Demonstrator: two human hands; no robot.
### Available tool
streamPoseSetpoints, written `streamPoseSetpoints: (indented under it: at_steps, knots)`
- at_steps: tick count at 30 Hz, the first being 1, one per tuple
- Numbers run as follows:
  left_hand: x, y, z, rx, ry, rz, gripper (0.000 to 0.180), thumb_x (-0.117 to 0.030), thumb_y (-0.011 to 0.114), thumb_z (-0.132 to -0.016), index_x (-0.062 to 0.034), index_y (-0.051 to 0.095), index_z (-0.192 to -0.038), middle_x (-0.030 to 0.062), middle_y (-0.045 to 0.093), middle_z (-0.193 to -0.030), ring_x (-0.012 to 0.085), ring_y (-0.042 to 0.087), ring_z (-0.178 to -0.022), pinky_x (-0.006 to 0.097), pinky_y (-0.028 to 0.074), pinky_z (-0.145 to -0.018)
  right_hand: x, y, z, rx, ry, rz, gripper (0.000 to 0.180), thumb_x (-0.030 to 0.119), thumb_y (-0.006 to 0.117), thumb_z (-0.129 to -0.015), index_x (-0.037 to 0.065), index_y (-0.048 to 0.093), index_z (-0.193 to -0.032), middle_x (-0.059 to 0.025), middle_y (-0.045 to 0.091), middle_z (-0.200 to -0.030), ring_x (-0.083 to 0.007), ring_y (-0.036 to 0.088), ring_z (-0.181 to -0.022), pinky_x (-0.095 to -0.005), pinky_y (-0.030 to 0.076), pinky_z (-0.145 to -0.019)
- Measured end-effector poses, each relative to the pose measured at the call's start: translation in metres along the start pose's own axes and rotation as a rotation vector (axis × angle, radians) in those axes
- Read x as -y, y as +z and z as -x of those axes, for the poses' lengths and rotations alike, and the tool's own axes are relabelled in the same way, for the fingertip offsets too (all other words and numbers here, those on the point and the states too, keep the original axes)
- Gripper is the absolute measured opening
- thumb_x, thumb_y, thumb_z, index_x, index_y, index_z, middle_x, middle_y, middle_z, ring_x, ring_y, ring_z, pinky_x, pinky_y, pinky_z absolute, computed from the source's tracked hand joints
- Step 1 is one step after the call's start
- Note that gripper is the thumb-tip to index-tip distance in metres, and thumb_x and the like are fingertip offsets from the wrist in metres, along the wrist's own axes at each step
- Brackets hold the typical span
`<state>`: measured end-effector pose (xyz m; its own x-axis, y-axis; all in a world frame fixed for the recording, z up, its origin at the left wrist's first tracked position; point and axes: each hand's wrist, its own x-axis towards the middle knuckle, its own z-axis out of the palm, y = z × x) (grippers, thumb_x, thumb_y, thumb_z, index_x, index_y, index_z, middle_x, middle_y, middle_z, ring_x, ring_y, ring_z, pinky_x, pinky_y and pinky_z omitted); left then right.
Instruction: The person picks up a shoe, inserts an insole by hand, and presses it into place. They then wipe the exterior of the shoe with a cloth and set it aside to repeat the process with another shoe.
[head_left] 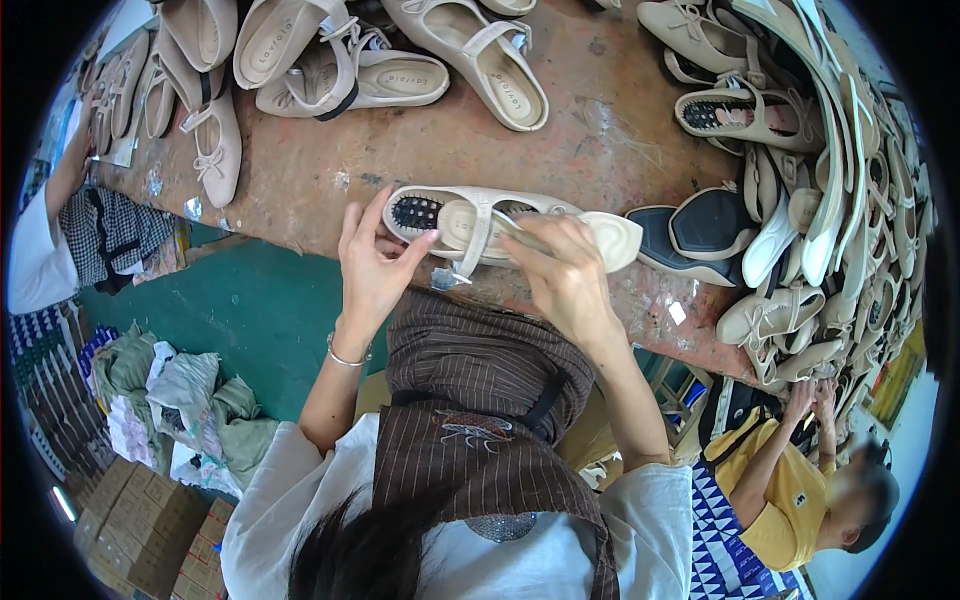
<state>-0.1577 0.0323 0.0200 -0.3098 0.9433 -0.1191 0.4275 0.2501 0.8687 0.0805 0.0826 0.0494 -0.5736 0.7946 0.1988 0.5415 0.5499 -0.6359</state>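
Observation:
A beige strapped shoe (482, 235) lies across the table edge in front of me, its heel end to the left. Dark, white-dotted lining shows inside the heel. My left hand (375, 250) grips that heel, with the thumb on the near rim and the fingers at the far side. Inside the shoe, beside the strap, lies the rounded heel part of a cream insole (457, 226). My right hand (560, 262) is closed on the insole over the front of the shoe, its fingertips by the strap. A broad cream end sticks out right of this hand; the hand hides the join.
Finished-looking beige shoes (500, 85) stand along the far left of the table (600, 130). Dark-soled pieces (712, 225) and a heap of shoes and insoles (830, 220) fill the right. Co-workers (790, 490) are at right and far left; cloth bundles and cartons (140, 515) stand lower left.

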Motion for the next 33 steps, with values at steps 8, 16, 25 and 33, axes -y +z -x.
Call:
streamPoseSetpoints:
  at_steps: [8,16,25,33]
  knots:
    - [0.006,-0.009,-0.008,0.116,-0.015,0.159,0.081,-0.011,0.092,-0.064,0.0054,0.053,-0.134,0.0070,0.048,-0.107,0.0134,0.061,-0.084,0.024,0.062,-0.068,0.005,0.034,-0.026,-0.059,0.062,-0.207,0.025,-0.005,0.069,-0.069,0.000,0.073,-0.092,-0.0156,0.066,-0.106,-0.0336,0.063,-0.101,-0.0438,0.050,-0.091]
    - [0.008,-0.006,-0.012,0.069,-0.029,0.149,0.072,-0.011,0.092,-0.066,0.0064,0.058,-0.127,0.0072,0.054,-0.106,0.0119,0.061,-0.081,0.023,0.059,-0.065,0.009,0.046,-0.030,0.031,0.087,-0.208,0.034,-0.009,0.068,-0.072,0.005,0.076,-0.102,-0.0141,0.068,-0.107,-0.0326,0.064,-0.102,-0.0399,0.052,-0.088]
    - [0.015,0.005,-0.019,-0.077,-0.030,0.165,0.045,-0.010,0.089,-0.070,0.0041,0.067,-0.106,0.0050,0.062,-0.093,0.0092,0.058,-0.075,0.023,0.050,-0.063,0.009,0.050,-0.033,0.092,0.101,-0.188,0.035,-0.010,0.066,-0.071,0.004,0.077,-0.101,-0.0135,0.068,-0.105,-0.0317,0.065,-0.097,-0.0391,0.053,-0.084]
    - [0.020,0.005,-0.020,-0.090,-0.054,0.247,0.040,-0.011,0.088,-0.072,0.0028,0.068,-0.104,0.0052,0.062,-0.090,0.0089,0.057,-0.072,0.023,0.048,-0.062,0.012,0.042,-0.032,0.013,0.198,-0.316,0.032,-0.011,0.065,-0.075,0.005,0.078,-0.100,-0.0140,0.070,-0.106,-0.0301,0.067,-0.098,-0.0362,0.053,-0.085]
